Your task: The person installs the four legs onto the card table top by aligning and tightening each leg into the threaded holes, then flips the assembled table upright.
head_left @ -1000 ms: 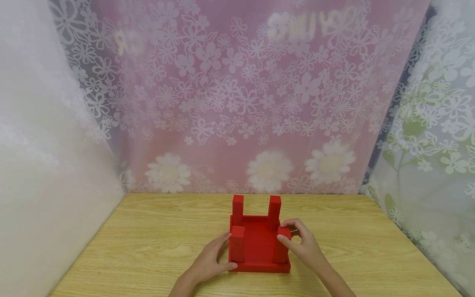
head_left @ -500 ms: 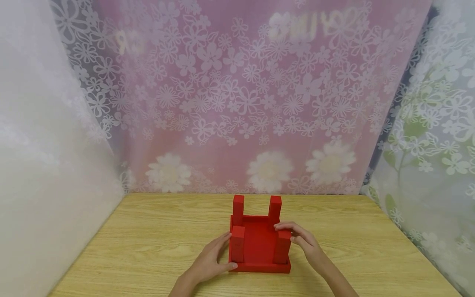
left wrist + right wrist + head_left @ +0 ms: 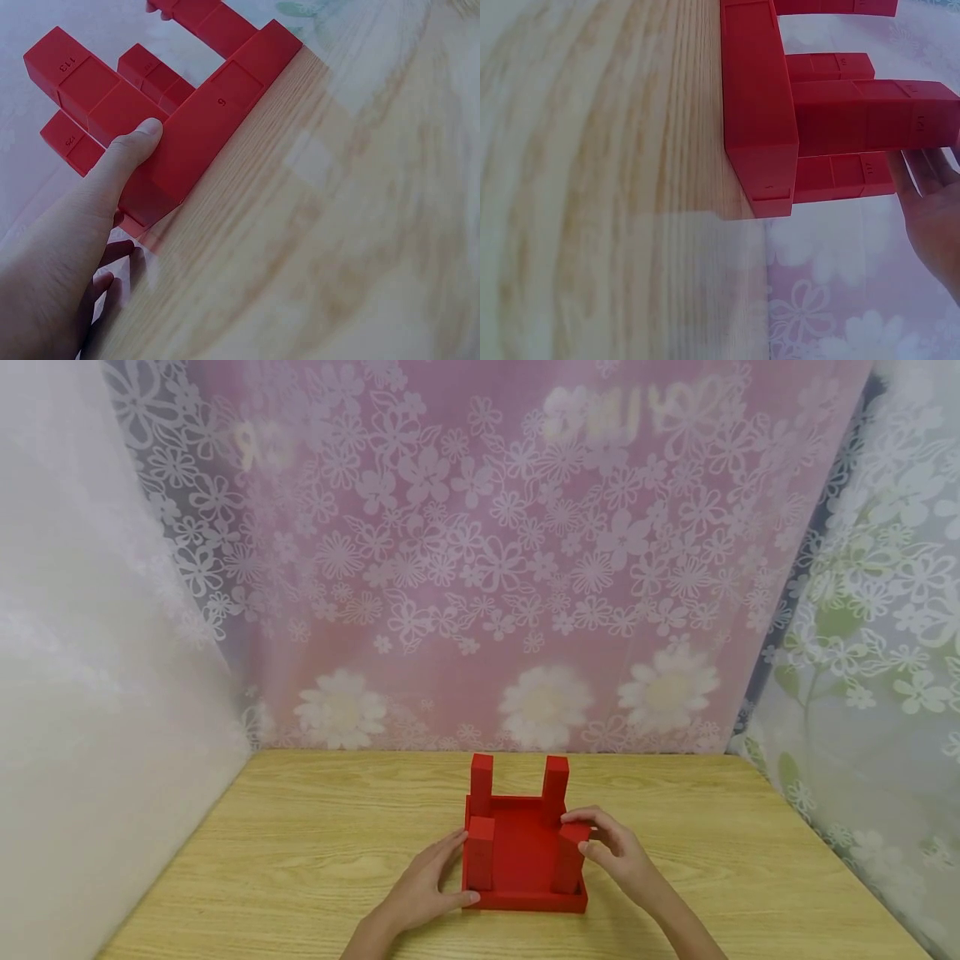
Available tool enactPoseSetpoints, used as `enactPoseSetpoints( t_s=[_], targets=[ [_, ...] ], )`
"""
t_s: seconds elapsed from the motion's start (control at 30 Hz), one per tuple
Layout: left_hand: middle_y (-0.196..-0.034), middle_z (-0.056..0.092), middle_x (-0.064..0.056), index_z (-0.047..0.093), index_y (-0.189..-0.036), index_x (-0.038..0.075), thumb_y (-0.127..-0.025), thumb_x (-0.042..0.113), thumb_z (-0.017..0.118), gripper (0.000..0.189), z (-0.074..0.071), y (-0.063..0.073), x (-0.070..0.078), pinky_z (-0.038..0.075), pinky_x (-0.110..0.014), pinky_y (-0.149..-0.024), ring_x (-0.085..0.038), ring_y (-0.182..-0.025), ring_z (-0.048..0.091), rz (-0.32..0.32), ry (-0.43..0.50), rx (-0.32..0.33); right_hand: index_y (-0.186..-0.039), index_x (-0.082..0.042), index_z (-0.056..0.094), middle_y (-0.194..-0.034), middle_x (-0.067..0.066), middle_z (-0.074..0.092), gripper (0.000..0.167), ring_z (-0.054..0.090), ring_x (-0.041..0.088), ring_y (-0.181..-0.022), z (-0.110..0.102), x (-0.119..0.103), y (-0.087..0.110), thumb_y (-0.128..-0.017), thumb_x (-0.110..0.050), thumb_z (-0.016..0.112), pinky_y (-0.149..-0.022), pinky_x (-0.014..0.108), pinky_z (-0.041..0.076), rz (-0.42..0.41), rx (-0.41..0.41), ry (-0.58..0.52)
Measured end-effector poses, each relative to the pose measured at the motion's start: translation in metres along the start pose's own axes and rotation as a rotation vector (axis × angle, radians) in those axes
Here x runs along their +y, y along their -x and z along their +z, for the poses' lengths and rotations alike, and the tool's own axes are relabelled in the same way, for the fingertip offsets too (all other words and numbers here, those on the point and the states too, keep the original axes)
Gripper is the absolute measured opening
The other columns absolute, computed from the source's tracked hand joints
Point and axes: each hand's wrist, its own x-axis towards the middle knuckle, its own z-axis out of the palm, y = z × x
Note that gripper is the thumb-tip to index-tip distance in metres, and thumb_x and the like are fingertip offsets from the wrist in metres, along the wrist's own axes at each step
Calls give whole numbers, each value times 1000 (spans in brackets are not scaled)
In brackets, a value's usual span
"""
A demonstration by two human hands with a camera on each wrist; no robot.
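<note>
A red base with a raised rim [image 3: 525,901] lies on the table, a red block post standing upright at each corner. My left hand [image 3: 423,885] holds the base at its front left corner, thumb on the front and fingers along the left side, beside the near left post [image 3: 480,860]. In the left wrist view, the left thumb [image 3: 146,135] presses on the base's front wall. My right hand [image 3: 622,856] pinches the top of the near right post [image 3: 568,868], thumb in front and fingers behind. Raised numbers mark the posts, as on this near post [image 3: 870,116] in the right wrist view.
The far left post [image 3: 482,781] and far right post [image 3: 555,781] rise at the back of the base. A wood-grain table [image 3: 322,835] lies under everything. Flowered curtains [image 3: 480,568] hang behind and to the sides.
The right thumb and fingers slid off the near right post's top to its right side, then came back to pinch it. That post's top has turned slightly. The left hand has stayed put.
</note>
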Motion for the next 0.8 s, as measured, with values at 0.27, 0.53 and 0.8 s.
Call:
enactPoseSetpoints(
  t_s=[0.27, 0.53, 0.8],
  targets=[
    [-145, 31, -1, 28, -145, 21, -75, 61, 62, 88, 1, -1, 0, 28, -56, -97, -28, -128, 31, -11, 7, -6, -114, 8, 51, -113, 20, 52, 27, 50, 16, -101, 2, 1, 1, -88, 8, 52, -80, 26, 45, 15, 43, 86],
    [-145, 31, -1, 29, -145, 20, -75, 61, 62, 88, 0, -2, 2, 28, -55, -98, -27, -128, 31, -15, 11, -4, -111, -2, 55, -108, 9, 55, 25, 50, 15, -97, 6, -4, 0, -86, -2, 61, -79, 26, 45, 124, 120, 174],
    [-145, 31, -1, 29, -145, 19, -76, 60, 62, 87, 0, -1, 2, 28, -56, -98, -28, -128, 30, -7, 10, -6, -103, 0, 54, -98, 4, 56, 26, 51, 16, -88, 13, -34, -10, -82, -5, 68, -77, 30, 46, 289, 180, 252]
  ],
)
